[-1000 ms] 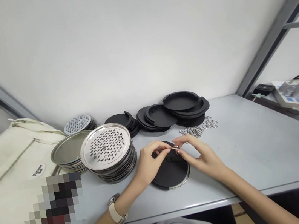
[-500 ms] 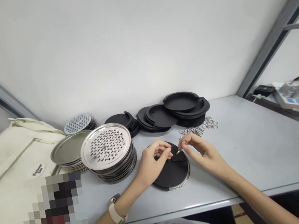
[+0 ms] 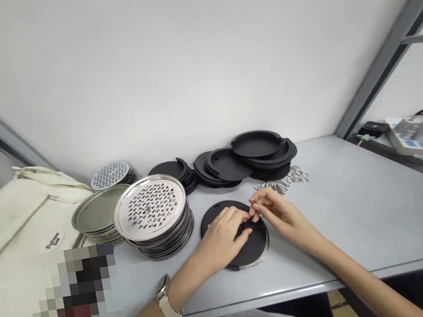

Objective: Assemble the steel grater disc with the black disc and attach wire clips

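Grey tabletop (image 3: pixel 350 211): perforated metal stack (image 3: pixel 153 211) stands left of black disc (image 3: pixel 247 252).

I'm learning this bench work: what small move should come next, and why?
Probably steady the round black cover with the left hand while the right hand makes a fine adjustment: the fingertips of both are close together over the cover's right side, and the left hand lies low across it. What they may hold is hidden.

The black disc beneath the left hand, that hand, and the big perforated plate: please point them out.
Black disc (image 3: pixel 247 252): head view, its bare near part.
Left hand (image 3: pixel 223 236): head view, its back.
Big perforated plate (image 3: pixel 150 207): head view, middle of its top.
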